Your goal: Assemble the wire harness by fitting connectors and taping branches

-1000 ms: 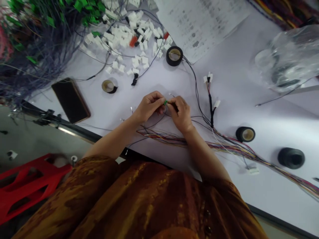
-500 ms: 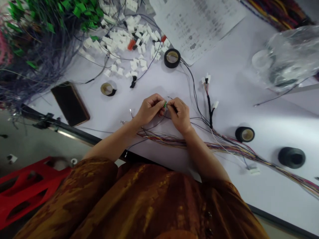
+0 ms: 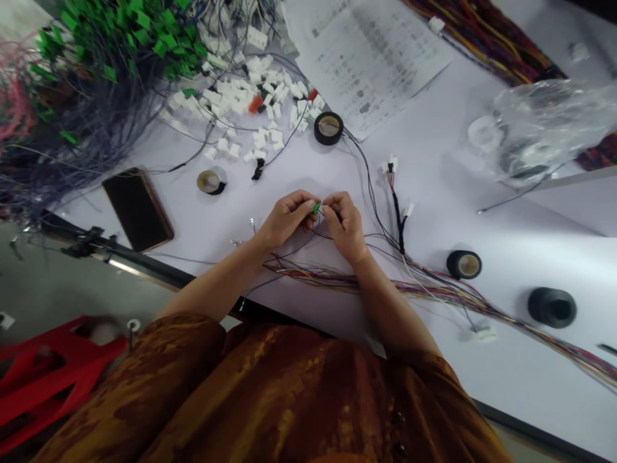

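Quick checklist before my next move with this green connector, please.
Green connector pinched at the fingertips: ok.
Left hand and right hand both on it: ok.
Wire ends seated in the connector: cannot tell, fingers hide them.
Colored wire bundle lying below the hands, not wrapped around them: ok.
Tape roll on the table, ahead of the hands: ok.
Phone off to the left, apart from the wires at the hands: ok.
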{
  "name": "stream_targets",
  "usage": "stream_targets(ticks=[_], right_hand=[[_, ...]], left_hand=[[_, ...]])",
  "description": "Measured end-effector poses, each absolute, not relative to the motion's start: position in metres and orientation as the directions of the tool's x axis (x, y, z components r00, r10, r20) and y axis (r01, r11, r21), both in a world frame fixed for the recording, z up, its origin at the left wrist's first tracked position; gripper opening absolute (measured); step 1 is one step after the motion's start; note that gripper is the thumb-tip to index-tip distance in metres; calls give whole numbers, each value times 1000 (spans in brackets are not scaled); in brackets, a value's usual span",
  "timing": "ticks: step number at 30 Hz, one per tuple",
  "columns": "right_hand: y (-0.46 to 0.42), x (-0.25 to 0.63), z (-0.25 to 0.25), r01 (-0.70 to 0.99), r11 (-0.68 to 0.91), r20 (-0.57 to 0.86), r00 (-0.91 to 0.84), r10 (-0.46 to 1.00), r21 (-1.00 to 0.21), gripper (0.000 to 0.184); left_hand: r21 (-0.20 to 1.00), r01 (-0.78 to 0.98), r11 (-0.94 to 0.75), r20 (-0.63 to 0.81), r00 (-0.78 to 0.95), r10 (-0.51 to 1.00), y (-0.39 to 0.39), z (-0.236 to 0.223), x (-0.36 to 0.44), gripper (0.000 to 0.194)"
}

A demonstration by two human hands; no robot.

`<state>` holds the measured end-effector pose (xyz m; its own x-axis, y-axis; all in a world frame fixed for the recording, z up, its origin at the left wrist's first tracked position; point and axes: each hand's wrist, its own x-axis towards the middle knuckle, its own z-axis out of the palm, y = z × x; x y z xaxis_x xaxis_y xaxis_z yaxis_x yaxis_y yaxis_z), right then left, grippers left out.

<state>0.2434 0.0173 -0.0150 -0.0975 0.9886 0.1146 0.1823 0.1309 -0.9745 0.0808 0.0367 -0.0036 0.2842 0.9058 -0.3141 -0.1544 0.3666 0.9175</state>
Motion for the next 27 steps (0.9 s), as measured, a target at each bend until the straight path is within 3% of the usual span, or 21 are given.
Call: stream_targets(ticks=[5, 10, 18, 23, 27], right_hand=[[17, 246, -13, 280, 187, 172, -80, 982, -942, 16], [18, 249, -9, 289, 133, 143, 14, 990, -948, 17], [18, 250, -8, 321, 127, 116, -53, 992, -938, 16], [19, 250, -6, 340, 133, 124, -47, 991, -931, 18], [18, 248, -5, 344, 114, 115, -18, 993, -932, 20]], left_hand=[[924, -162, 347, -288, 304, 908, 36, -5, 80, 11], [906, -196, 375, -312, 289, 905, 37, -3, 81, 9], [890, -210, 405, -336, 298, 893, 37, -2, 80, 13], [929, -165, 332, -280, 275, 920, 36, -3, 81, 18], [977, -116, 181, -151, 223, 963, 31, -6, 84, 18]])
